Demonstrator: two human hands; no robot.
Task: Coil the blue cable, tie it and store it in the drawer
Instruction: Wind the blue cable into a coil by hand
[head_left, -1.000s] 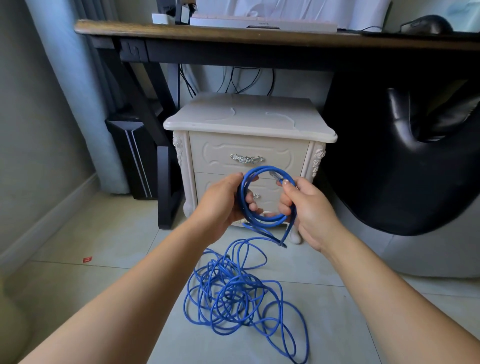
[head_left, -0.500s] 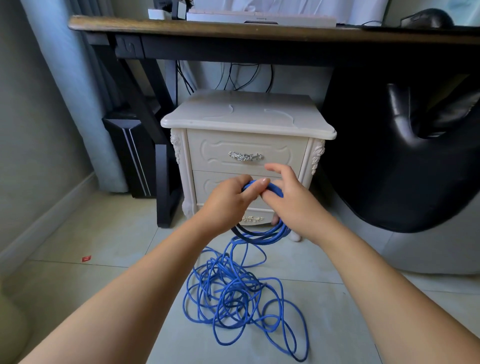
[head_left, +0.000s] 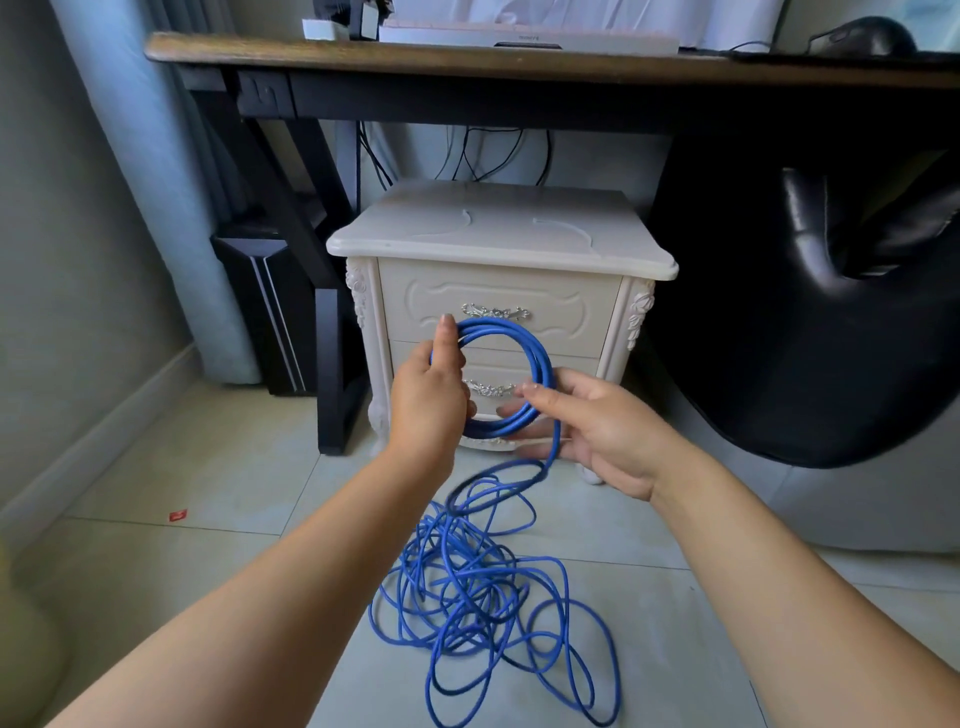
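Hands now spread apart; your left hand (head_left: 426, 400) grips the cable (head_left: 525, 344) coil; right hand (head_left: 597, 436) pinches its other side.

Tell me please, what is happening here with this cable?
A person is coiling a blue cable in front of a nightstand. The left hand grips a small coil of a few loops; the right hand holds its right side. Most of the cable lies tangled on the floor. Both drawers are closed; nothing is tied yet.
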